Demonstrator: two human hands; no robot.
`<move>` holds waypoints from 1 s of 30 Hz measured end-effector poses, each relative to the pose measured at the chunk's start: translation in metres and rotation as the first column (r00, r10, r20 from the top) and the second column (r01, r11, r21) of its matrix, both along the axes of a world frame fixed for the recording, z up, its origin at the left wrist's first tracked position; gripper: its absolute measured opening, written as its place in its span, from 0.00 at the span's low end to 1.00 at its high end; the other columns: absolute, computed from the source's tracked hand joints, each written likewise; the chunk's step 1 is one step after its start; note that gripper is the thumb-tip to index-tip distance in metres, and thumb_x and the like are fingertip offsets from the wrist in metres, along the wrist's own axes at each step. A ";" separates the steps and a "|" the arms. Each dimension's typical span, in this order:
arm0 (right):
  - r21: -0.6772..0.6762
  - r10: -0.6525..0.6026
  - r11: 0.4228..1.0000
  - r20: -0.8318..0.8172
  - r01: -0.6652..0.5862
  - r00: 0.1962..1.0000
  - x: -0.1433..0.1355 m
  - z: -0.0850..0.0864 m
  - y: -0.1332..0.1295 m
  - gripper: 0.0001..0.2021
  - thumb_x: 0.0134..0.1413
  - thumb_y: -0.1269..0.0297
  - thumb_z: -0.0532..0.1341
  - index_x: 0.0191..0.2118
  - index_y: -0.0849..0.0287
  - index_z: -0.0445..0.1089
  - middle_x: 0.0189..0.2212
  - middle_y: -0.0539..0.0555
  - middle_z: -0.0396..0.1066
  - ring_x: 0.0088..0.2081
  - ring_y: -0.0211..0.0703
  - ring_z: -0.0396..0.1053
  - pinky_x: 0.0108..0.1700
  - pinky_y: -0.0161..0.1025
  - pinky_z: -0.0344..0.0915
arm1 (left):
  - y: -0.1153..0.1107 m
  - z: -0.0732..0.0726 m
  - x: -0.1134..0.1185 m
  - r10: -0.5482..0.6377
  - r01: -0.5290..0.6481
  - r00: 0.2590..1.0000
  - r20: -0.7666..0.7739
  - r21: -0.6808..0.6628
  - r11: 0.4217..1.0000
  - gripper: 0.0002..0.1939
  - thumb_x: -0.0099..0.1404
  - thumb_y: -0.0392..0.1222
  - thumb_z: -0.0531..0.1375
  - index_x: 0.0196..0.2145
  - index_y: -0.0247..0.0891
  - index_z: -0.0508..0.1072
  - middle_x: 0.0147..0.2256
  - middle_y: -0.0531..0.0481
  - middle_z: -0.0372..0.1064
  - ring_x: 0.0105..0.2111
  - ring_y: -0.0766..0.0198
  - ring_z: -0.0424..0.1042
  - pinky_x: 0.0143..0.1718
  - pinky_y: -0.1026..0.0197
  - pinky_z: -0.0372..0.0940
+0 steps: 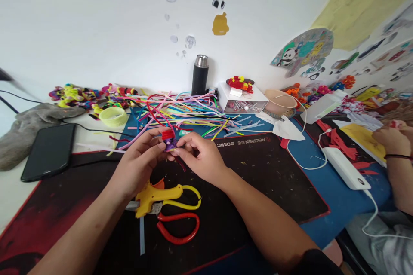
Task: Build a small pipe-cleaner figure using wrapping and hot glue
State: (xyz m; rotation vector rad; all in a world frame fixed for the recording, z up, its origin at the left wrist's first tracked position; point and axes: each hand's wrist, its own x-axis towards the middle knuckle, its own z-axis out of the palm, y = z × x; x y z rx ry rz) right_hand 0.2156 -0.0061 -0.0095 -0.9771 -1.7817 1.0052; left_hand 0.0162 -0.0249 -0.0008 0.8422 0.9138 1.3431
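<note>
Above the dark desk mat (251, 180), a small red-and-purple pipe-cleaner piece (168, 139) is pinched between my two hands. My left hand (143, 150) has its fingers closed around the left side of it. From the right, my right hand (203, 154) pinches its lower edge between thumb and fingertips. Long red and pink pipe-cleaner ends (155, 111) stick up from near the piece. Below my hands lies a yellow glue gun (146, 200) across scissors (179, 240) with one red and one yellow handle loop. A translucent strip (142, 236) lies beneath them.
Behind the mat spreads a pile of coloured pipe cleaners (193, 114). A black flask (200, 77) and a white box (226, 99) stand near the wall. At left are a phone (48, 150) and a yellow-green coil (112, 117); at right, a white corded device (345, 167) and another person's arm (398, 172).
</note>
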 end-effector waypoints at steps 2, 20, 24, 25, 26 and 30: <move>0.009 0.004 1.000 -0.007 -0.004 1.000 0.000 0.001 0.000 0.07 0.70 0.57 0.70 0.45 0.53 0.74 0.26 0.42 0.67 0.27 0.39 0.65 0.35 0.38 0.60 | 0.000 0.001 0.000 -0.008 0.008 1.000 -0.001 0.006 1.000 0.23 0.57 0.48 0.83 0.50 0.46 0.89 0.45 0.48 0.83 0.36 0.59 0.81 0.37 0.59 0.82; 0.001 0.015 1.000 0.018 -0.015 1.000 0.001 0.002 0.000 0.06 0.69 0.59 0.68 0.45 0.52 0.73 0.25 0.42 0.67 0.27 0.39 0.64 0.35 0.39 0.60 | -0.001 0.001 -0.002 -0.111 0.120 0.989 -0.095 0.089 0.989 0.30 0.58 0.43 0.84 0.57 0.47 0.84 0.46 0.47 0.82 0.40 0.59 0.81 0.39 0.62 0.80; 0.023 0.024 0.999 0.004 -0.024 1.000 0.002 0.001 0.001 0.06 0.70 0.58 0.67 0.44 0.52 0.73 0.25 0.42 0.66 0.27 0.39 0.64 0.35 0.39 0.60 | 0.001 -0.002 -0.004 -0.102 0.113 0.987 -0.123 0.083 0.990 0.31 0.58 0.45 0.85 0.57 0.47 0.85 0.48 0.46 0.82 0.43 0.58 0.81 0.40 0.64 0.80; 0.022 0.024 0.999 0.005 -0.024 1.000 0.002 0.001 0.001 0.06 0.70 0.58 0.67 0.44 0.52 0.73 0.25 0.42 0.66 0.27 0.39 0.64 0.35 0.39 0.60 | 0.001 -0.003 -0.005 -0.103 0.114 0.986 -0.134 0.077 0.991 0.31 0.58 0.45 0.85 0.57 0.47 0.84 0.47 0.46 0.82 0.43 0.58 0.80 0.41 0.64 0.79; 0.017 0.023 1.000 0.010 -0.023 1.000 0.002 0.001 0.001 0.06 0.70 0.58 0.67 0.44 0.52 0.72 0.25 0.42 0.66 0.27 0.39 0.64 0.35 0.39 0.60 | 0.001 -0.003 -0.005 -0.102 0.113 0.984 -0.145 0.073 0.991 0.32 0.58 0.46 0.85 0.58 0.47 0.84 0.47 0.46 0.83 0.43 0.58 0.81 0.41 0.63 0.79; -0.005 0.026 1.000 0.022 -0.026 0.999 0.001 0.002 0.002 0.06 0.70 0.58 0.67 0.44 0.52 0.72 0.24 0.42 0.67 0.26 0.39 0.64 0.36 0.39 0.61 | 0.002 -0.004 -0.006 -0.097 0.112 0.981 -0.171 0.082 0.990 0.32 0.59 0.47 0.84 0.59 0.47 0.83 0.48 0.46 0.84 0.44 0.57 0.82 0.43 0.62 0.79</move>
